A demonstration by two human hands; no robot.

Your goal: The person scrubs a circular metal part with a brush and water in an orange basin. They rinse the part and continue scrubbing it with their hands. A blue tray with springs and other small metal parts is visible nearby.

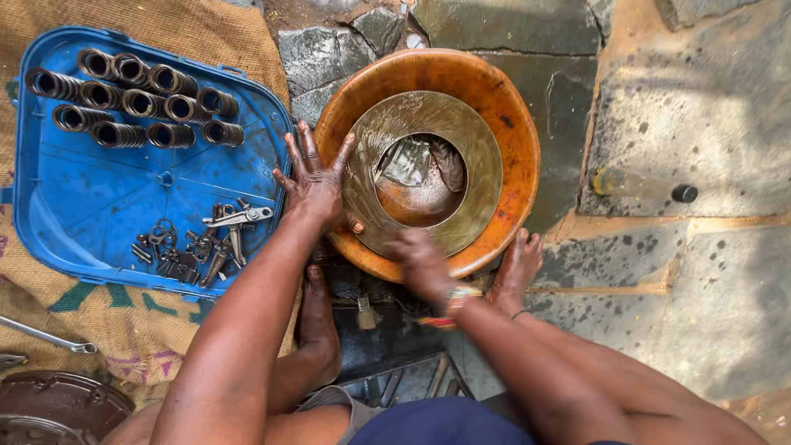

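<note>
A round orange basin (515, 132) sits on the stone floor in front of me. In it lies a wide, flat metal ring (482, 156), wet and greasy, with a rag (408, 161) showing through its central hole. My left hand (313, 177) presses flat with spread fingers on the basin's left rim and the ring's edge. My right hand (420, 255) is blurred at the near edge of the ring, fingers curled on it; I cannot tell if it holds anything else.
A blue plastic tray (99, 198) at left holds several coil springs (136, 99) and small metal parts (206, 243). Burlap sacking (124, 321) lies under it, with a spanner (49, 336) and a dark round plate (49, 408). A bottle (643, 185) lies at right. My bare feet flank the basin.
</note>
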